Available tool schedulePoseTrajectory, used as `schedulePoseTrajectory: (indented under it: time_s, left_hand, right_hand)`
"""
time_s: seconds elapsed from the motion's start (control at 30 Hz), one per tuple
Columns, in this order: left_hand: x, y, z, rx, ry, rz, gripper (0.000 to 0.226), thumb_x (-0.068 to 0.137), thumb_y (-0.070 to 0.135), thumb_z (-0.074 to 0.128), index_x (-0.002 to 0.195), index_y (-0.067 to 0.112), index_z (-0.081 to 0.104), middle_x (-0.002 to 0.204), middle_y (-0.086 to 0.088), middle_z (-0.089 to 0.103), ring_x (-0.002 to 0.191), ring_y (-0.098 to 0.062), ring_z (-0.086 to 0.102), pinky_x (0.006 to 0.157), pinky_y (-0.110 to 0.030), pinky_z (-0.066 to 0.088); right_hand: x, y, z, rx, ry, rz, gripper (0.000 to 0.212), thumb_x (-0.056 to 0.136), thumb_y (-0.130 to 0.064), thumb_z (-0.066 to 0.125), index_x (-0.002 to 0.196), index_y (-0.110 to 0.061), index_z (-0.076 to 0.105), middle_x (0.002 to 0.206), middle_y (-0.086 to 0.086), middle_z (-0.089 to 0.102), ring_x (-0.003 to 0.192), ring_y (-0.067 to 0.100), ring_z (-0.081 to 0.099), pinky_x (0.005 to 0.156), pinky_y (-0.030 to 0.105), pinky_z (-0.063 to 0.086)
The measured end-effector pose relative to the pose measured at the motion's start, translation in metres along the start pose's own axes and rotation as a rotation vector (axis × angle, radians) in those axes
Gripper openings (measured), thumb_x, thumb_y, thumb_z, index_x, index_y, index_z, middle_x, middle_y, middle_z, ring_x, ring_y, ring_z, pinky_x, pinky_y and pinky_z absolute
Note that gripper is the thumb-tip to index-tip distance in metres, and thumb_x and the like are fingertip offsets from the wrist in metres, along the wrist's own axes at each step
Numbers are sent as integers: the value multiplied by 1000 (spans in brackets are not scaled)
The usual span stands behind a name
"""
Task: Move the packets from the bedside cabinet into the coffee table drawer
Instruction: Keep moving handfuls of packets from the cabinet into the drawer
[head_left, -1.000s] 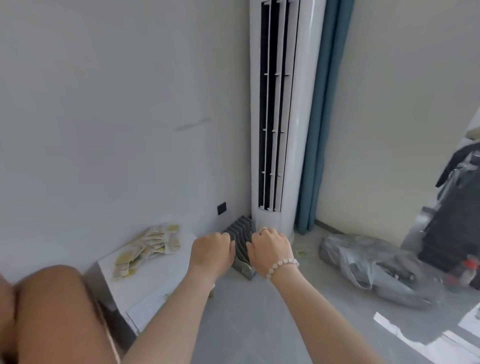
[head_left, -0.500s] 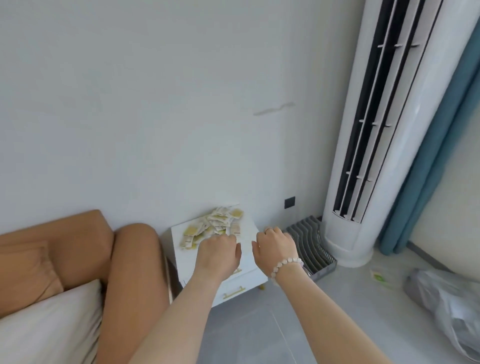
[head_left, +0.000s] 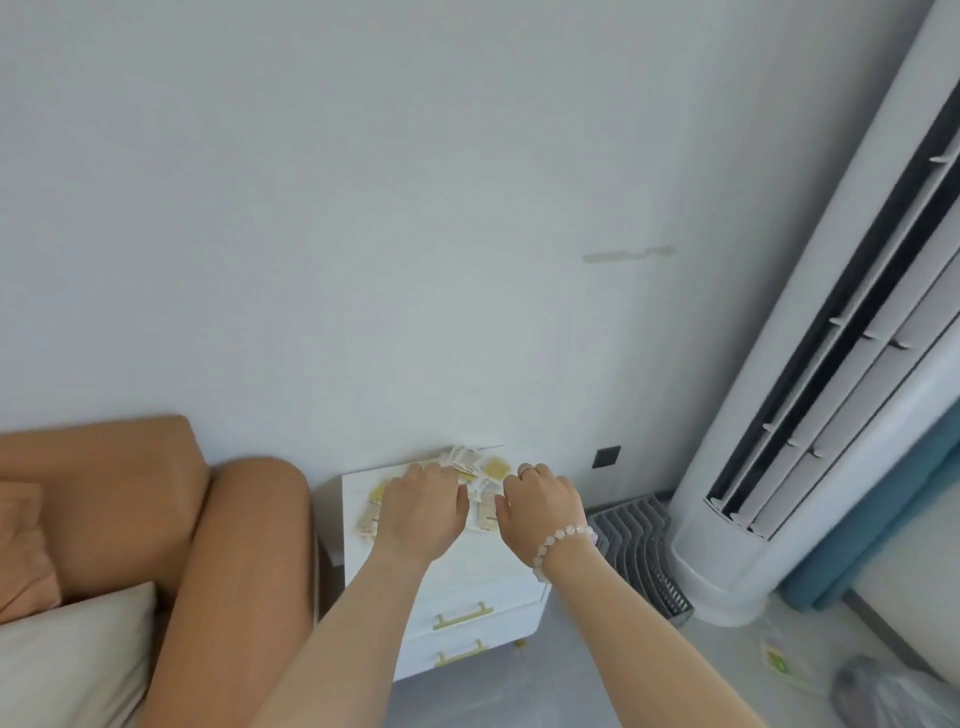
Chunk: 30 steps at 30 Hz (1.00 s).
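Now that we have closed in on the bedside cabinet (head_left: 447, 582), our left hand (head_left: 423, 512) and right hand (head_left: 540, 506) rest curled over the packets (head_left: 478, 470) on top; whether anything is pinched, we cannot tell.

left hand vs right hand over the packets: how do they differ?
The left hand lies flat across the packets, covering much of the pile; the right hand sits at the pile's right edge. The right hand has a ring and a bead bracelet; the left is bare. Both are palm down over the cabinet.
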<state>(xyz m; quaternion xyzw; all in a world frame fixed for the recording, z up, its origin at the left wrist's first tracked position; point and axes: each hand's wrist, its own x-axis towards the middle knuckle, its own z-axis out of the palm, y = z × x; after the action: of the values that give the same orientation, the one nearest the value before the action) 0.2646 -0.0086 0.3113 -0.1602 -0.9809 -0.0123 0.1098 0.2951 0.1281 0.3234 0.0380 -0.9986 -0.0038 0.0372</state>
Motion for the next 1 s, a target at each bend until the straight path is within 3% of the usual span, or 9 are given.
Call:
schedulePoseTrajectory:
  time_s: [0.2,0.27,0.33,0.63,0.9,1.0]
  left_hand:
    - [55,-72,34,-38,28,-101,31,95,34,45,87,13,65,86,-3,66,83,-22,63,59,-29,38]
    - [69,-93,45,-3,45,-83,29,71,37,75,58,15,61,56,1,58,53,-16,58,44,-22,24]
    - [83,-107,56,-27,19,-116,41,48,31,88,41,17,51,40,3,46,36,-14,47,41,-18,14]
    - [139,-115,109,-108,-57,-93,42,44,23,89,41,14,48,38,1,43,32,-19,45,42,-17,15]
    - [175,-110,234,-90,-271,-221,38,43,20,90,46,12,52,41,-1,44,33,-20,45,42,-17,15]
    - [185,-108,278,-46,-308,-265,24,57,19,79,51,11,57,44,-1,45,34,-20,45,42,-18,14]
  right_hand:
    - [89,-37,21,-34,-71,-46,36,100,-29,28,111,-11,57,114,5,57,108,22,50,83,30,38]
    - [112,-45,29,-23,-92,-44,37,100,-31,28,113,-11,57,115,5,56,110,21,49,84,30,38]
    - [130,-49,37,-5,-108,-38,38,100,-31,27,114,-11,56,115,4,56,111,21,49,84,29,38]
    - [190,-8,83,61,-196,66,37,100,-32,29,106,-12,60,111,3,59,108,18,51,82,28,40]
    - [245,68,207,68,-469,114,36,100,-35,27,111,-19,57,115,-3,56,109,13,51,87,25,42]
    - [273,89,252,60,-543,114,35,99,-37,30,118,-19,53,120,-3,51,112,13,49,86,23,44]
